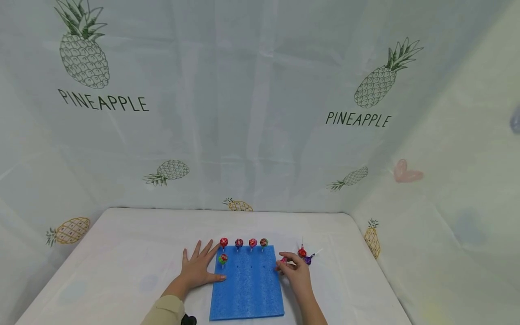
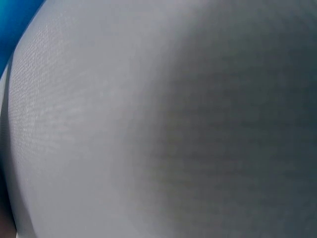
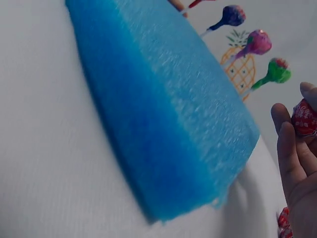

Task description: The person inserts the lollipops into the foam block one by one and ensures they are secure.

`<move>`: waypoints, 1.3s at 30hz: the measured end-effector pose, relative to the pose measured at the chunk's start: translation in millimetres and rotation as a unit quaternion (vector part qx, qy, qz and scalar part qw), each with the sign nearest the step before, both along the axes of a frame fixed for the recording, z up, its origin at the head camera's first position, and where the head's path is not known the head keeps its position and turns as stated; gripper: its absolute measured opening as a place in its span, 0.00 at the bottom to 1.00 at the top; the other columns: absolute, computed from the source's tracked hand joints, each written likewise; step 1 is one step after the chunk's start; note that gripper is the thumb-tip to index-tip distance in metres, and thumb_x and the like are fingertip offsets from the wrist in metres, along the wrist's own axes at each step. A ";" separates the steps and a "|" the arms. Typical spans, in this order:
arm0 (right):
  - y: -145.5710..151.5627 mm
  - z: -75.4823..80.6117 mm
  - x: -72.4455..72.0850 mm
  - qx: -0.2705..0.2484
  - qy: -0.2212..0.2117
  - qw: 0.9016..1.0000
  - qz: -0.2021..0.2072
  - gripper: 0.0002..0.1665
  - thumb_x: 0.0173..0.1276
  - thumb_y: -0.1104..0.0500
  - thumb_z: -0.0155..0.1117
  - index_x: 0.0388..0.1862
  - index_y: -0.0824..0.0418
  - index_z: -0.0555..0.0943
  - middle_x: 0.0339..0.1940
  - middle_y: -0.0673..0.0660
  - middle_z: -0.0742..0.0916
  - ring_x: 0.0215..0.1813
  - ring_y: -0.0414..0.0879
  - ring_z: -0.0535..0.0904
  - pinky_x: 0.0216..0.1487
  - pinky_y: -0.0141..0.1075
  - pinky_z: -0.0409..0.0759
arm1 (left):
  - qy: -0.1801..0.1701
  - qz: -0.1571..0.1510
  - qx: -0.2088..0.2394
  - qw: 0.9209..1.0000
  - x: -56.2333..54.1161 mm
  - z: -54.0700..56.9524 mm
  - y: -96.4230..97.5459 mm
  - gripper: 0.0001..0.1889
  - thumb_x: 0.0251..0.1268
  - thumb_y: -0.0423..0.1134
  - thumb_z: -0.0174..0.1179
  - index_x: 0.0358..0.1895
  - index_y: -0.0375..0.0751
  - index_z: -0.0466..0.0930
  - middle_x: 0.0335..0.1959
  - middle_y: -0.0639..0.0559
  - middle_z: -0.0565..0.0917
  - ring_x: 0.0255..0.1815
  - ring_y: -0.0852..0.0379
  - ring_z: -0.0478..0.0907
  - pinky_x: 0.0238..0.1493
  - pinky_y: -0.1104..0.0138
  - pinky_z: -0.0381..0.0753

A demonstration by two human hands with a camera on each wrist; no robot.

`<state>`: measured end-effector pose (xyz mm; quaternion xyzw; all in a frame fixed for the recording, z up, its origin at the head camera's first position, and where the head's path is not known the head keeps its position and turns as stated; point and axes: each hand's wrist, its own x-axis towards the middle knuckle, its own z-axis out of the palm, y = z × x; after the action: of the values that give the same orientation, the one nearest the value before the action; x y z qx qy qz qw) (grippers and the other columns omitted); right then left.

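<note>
A blue foam board (image 1: 248, 293) lies on the table, with several wrapped lollipops standing in a row along its far edge. Among these are a purple one (image 3: 234, 16), a pink one (image 3: 259, 42) and a green one (image 3: 279, 71). Another green-and-red lollipop (image 1: 223, 259) stands in front of the row's left end. My left hand (image 1: 197, 271) is spread flat at the board's left side, its thumb lying over the board. Beside the right edge, my right hand (image 1: 296, 273) pinches a red-wrapped lollipop (image 3: 304, 118) by its head; its stick is hidden.
To the right of my right hand lie a loose red lollipop (image 1: 302, 252) and a loose purple lollipop (image 1: 307, 260). Small holes dot the board in line with the front lollipop. A black object (image 1: 188, 319) sits by my left sleeve. Pineapple-printed cloth (image 1: 243, 113) hangs behind the white table (image 1: 122, 253).
</note>
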<state>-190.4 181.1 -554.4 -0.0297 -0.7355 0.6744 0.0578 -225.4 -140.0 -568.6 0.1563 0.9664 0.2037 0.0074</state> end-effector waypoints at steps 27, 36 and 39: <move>-62.4 35.3 24.7 -0.060 0.014 0.992 0.109 0.34 0.66 0.65 0.67 0.64 0.69 0.59 0.36 0.60 0.85 0.36 0.50 0.86 0.41 0.43 0.84 | -0.011 0.002 -0.009 1.000 1.1 6.6 0.6 0.58 0.39 0.77 0.64 0.75 0.49 0.61 0.76 0.42 0.58 0.75 0.30 0.44 0.63 0.28 0.34; -76.2 40.4 28.9 -0.072 -0.003 0.992 0.103 0.30 0.66 0.67 0.67 0.62 0.71 0.66 0.38 0.64 0.86 0.37 0.48 0.85 0.43 0.43 0.83 | 0.017 0.006 0.022 1.000 -2.5 -8.4 -0.6 0.60 0.36 0.80 0.62 0.74 0.48 0.62 0.75 0.42 0.60 0.75 0.30 0.44 0.63 0.29 0.29; -78.8 39.5 29.2 -0.064 -0.005 0.993 0.095 0.28 0.66 0.66 0.67 0.61 0.71 0.69 0.39 0.64 0.86 0.37 0.47 0.85 0.44 0.42 0.83 | 0.016 0.007 0.020 1.000 -3.0 -8.7 -0.5 0.60 0.35 0.80 0.62 0.73 0.48 0.63 0.75 0.42 0.60 0.75 0.30 0.44 0.63 0.29 0.30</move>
<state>-161.2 102.3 -514.9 0.0337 -0.6906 0.7223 -0.0123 -228.4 -140.5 -577.4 0.1534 0.9633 0.2201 -0.0128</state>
